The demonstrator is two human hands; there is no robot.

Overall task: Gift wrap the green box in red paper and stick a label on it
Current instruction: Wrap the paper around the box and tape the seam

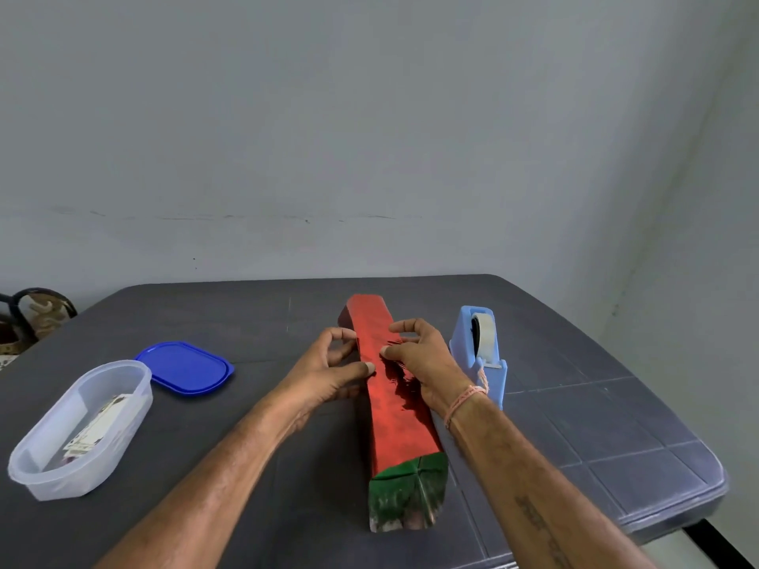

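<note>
A long box lies on the dark table, pointing away from me. Shiny red paper (394,412) covers its top and sides, while its near end (406,492) shows green. My left hand (328,371) rests against the box's left side, thumb on the top edge. My right hand (419,355) lies on the top and right side, with thumb and fingertips pressing the red paper near the middle. Neither hand lifts the box. A clear tub (78,429) at the left holds several paper labels (96,429).
A blue lid (185,367) lies next to the tub. A light-blue tape dispenser (480,347) with a roll of clear tape stands just right of my right hand. The table's edge (677,523) curves round at the right. A bag sits off the table at far left.
</note>
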